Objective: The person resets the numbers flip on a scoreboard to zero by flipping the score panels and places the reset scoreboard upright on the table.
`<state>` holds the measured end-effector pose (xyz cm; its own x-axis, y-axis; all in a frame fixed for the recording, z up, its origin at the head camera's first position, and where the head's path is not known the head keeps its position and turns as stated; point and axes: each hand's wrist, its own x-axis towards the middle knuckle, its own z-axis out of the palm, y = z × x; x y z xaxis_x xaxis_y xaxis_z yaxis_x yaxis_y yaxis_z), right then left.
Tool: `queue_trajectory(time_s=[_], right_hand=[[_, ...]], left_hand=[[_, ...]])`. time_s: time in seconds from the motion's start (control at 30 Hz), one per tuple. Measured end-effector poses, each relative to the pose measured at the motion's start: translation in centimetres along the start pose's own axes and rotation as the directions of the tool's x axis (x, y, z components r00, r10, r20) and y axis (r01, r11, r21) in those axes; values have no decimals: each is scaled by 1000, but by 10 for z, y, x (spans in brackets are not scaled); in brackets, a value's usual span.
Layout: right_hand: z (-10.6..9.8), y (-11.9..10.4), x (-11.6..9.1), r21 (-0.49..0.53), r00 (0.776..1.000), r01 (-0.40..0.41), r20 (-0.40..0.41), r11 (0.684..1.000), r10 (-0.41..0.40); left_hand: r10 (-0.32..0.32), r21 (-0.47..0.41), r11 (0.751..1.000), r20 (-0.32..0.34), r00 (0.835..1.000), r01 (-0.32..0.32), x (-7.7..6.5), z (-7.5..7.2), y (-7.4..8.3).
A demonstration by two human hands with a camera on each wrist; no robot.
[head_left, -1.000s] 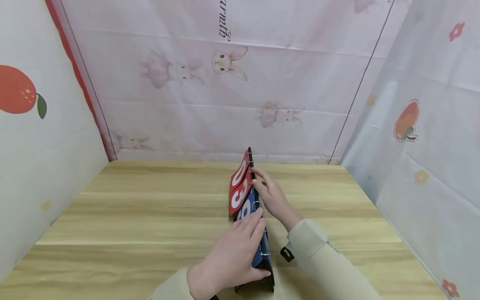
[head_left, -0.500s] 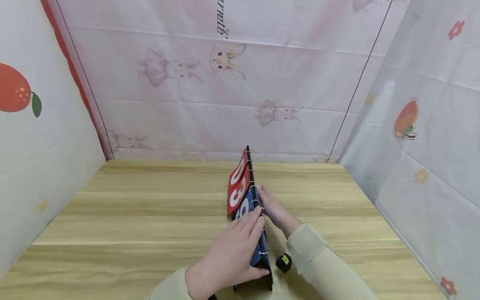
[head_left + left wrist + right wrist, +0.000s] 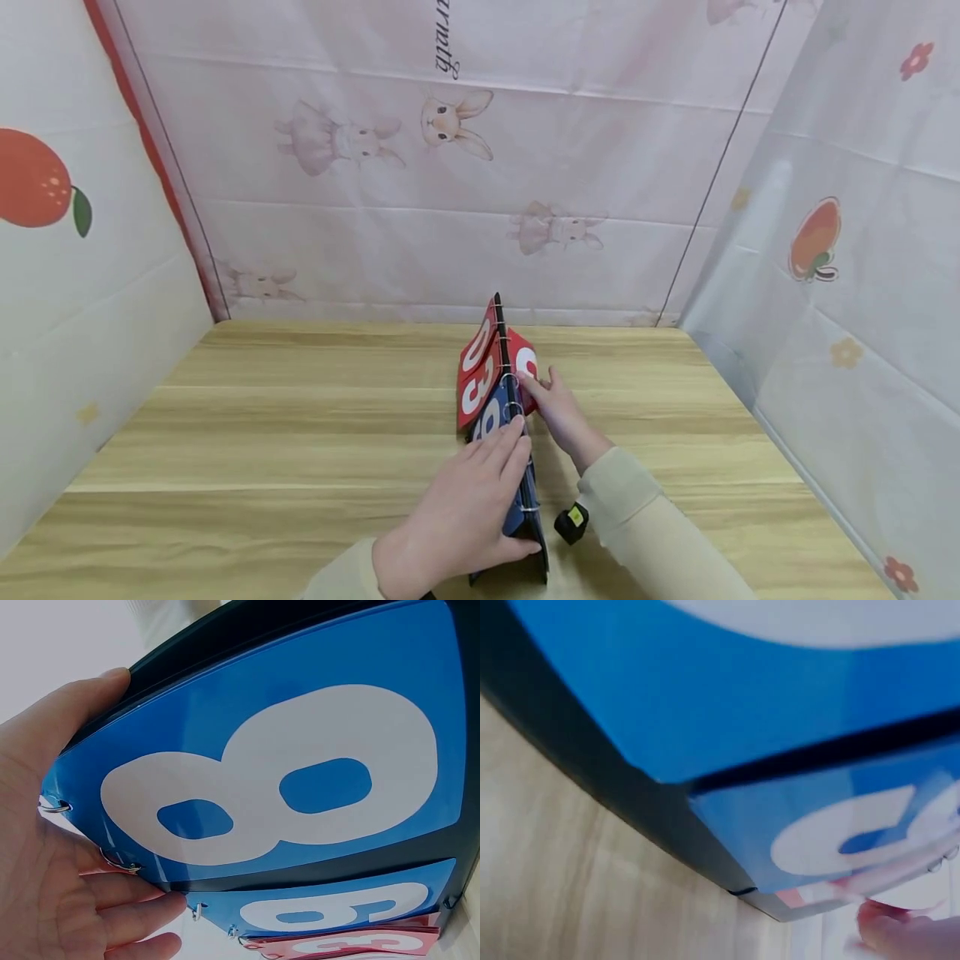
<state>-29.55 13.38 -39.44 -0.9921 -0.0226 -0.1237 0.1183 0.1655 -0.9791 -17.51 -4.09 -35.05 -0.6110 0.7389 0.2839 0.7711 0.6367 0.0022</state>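
Observation:
A tabletop flip scoreboard (image 3: pixel 504 346) stands tent-like, its ringed top edge running away from me. Red cards showing 0 and 3 hang on its left side, beside a blue 6 card (image 3: pixel 489 417). My left hand (image 3: pixel 461 508) holds the near end, fingers over the top edge and thumb at the end. A large blue 8 card (image 3: pixel 259 780) fills the left wrist view. On the right side, my right hand (image 3: pixel 562 421) pinches a red number card (image 3: pixel 517 343) that is swung out from the board. In the right wrist view the fingertips meet a blurred red card edge.
The scoreboard stands on a wood-grain table (image 3: pixel 300 433). A small black box with a yellow-green mark (image 3: pixel 572 523) is beside my right sleeve. Printed cloth walls (image 3: pixel 375 258) rise at the back and both sides.
My right hand has moved from the top edge down the scoreboard's right side and swung a red card outward into sight. The left hand stays in place.

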Motion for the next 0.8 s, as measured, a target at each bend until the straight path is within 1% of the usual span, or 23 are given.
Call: queue_trajectory(time_s=[0.13, 0.27, 0.37, 0.43, 0.47, 0.5, 0.53, 0.6, 0.63, 0.67, 0.7, 0.73, 0.77, 0.8], right_hand=[[-5, -6, 3, 112, 997, 36, -65, 993, -29], [-6, -16, 2, 216, 991, 65, -126, 974, -38], [-7, -27, 0, 330, 986, 109, -156, 938, -59], [-5, -34, -1, 400, 979, 168, -171, 901, -107], [-3, -38, -1, 416, 975, 199, -176, 888, -136], [-1, -41, 0, 411, 970, 227, -172, 883, -170], [2, -43, 0, 386, 966, 251, -161, 888, -203], [8, -46, 0, 312, 956, 292, -107, 904, -272], [11, -47, 1, 246, 950, 313, -77, 917, -303], [14, -48, 1, 158, 937, 349, -50, 924, -345], [17, -49, 1, 58, 919, 393, -23, 918, -393], [20, -49, 2, -39, 898, 440, 2, 897, -440], [22, -50, 2, -132, 875, 483, 25, 866, -484], [24, -50, 2, -223, 850, 520, 41, 825, -525]], left_hand=[[-9, -21, 1000, 14, 1000, 10, 0, 0, 0], [-15, -39, 999, 41, 999, 16, 0, 0, -2], [-14, -43, 999, 50, 999, 16, 0, 0, -2], [-12, -40, 999, 37, 999, 14, 1, 1, -2], [-13, -37, 999, 31, 999, 14, 2, 1, -1], [-13, -34, 999, 28, 1000, 14, 2, 2, -2], [-13, -30, 999, 25, 1000, 14, 2, 2, -2], [-10, -21, 1000, 17, 1000, 10, 1, 2, -1], [-7, -17, 1000, 13, 1000, 7, 1, 3, -1], [-3, -12, 1000, 7, 1000, 3, 1, 3, -1], [1, -6, 1000, 0, 1000, -1, 1, 3, -1], [3, -1, 1000, -8, 1000, -3, 1, 3, -1], [7, 5, 1000, -16, 1000, -7, 1, 4, -1], [11, 11, 1000, -23, 1000, -10, 1, 4, -1]])
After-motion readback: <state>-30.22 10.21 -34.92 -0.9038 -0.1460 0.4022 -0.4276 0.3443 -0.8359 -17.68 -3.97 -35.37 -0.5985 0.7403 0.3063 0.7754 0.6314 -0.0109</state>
